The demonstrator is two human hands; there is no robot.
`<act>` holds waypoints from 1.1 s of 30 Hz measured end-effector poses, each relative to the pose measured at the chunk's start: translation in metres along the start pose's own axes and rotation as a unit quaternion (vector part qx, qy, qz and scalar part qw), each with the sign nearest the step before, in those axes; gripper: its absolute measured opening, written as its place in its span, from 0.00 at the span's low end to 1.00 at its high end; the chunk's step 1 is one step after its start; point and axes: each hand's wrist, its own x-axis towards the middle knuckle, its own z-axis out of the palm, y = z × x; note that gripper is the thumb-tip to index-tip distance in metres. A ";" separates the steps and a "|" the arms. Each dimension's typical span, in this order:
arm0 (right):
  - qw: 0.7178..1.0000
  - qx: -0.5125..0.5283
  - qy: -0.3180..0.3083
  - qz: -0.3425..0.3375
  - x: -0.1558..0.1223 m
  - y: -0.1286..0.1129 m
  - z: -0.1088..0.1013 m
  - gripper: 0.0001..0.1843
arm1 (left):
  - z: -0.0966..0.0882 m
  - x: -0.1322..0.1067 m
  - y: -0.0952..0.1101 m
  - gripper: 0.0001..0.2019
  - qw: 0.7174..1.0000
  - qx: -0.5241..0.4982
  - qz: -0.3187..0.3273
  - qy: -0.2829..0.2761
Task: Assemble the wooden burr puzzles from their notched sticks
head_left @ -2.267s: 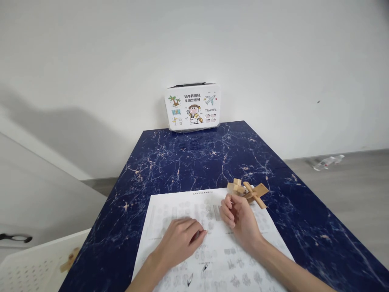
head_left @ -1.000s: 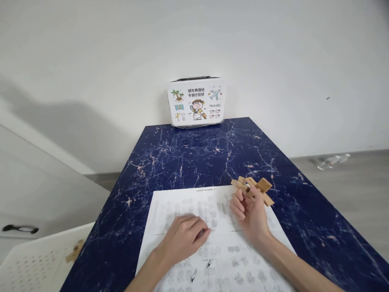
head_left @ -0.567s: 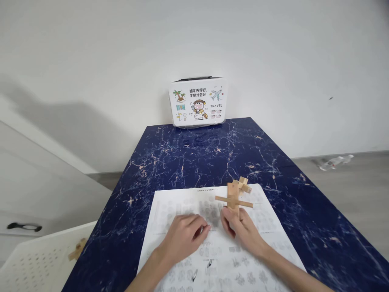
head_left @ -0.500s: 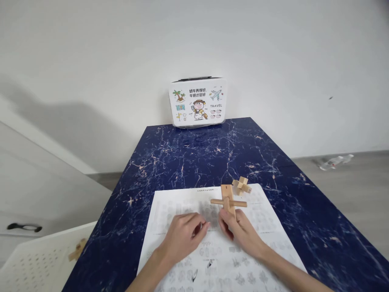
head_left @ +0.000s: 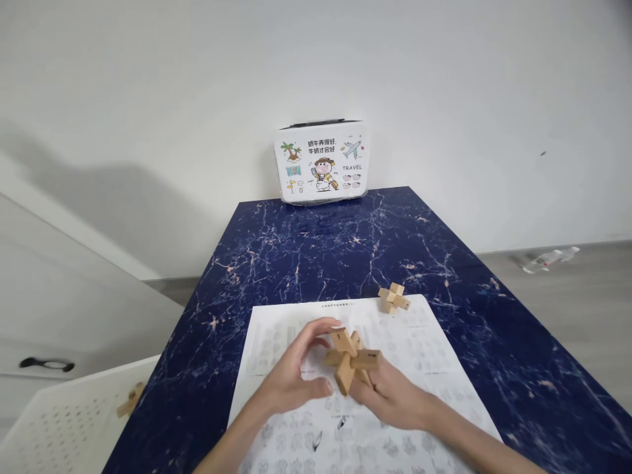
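Observation:
My right hand [head_left: 395, 395] is closed around the lower right side of a wooden interlocking puzzle [head_left: 349, 361], whose light-brown bars cross and stick out several ways. Dark marks show on two of the bar faces. To its left, my left hand [head_left: 293, 368] curves with thumb and fingers apart; whether a fingertip touches the puzzle I cannot tell. Beneath both hands lies a white sheet [head_left: 276, 421] printed with rows of small diagrams. A second, smaller wooden puzzle [head_left: 394, 298] rests at the sheet's upper right edge.
A white case [head_left: 322, 163] with cartoon prints stands at the far end of the blue marbled table [head_left: 316, 253]. Down on the left is a white perforated basket [head_left: 64, 421] with wooden pieces [head_left: 131, 399] inside. A clear plastic item [head_left: 550, 260] lies on the floor at right.
The puzzle in my right hand has come lower and left and been turned, so more crossing bars show. My left hand has opened from a curled shape beside it.

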 end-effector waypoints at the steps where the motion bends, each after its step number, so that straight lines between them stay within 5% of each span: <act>1: 1.000 -0.010 -0.018 -0.011 0.000 -0.002 0.000 0.16 | 0.000 -0.001 -0.001 0.48 0.999 -0.025 -0.006 -0.025; 7: 0.997 -0.051 -0.059 -0.017 0.000 -0.004 0.004 0.12 | 0.006 -0.004 -0.002 0.52 0.993 -0.081 -0.034 -0.080; 24: 0.996 -0.028 0.082 0.037 -0.002 0.009 0.006 0.17 | 0.002 -0.004 -0.016 0.51 0.997 -0.073 -0.026 0.028; 33: 0.996 -0.022 0.067 0.053 -0.001 0.009 -0.001 0.17 | 0.006 -0.006 -0.011 0.50 0.997 -0.067 -0.002 0.028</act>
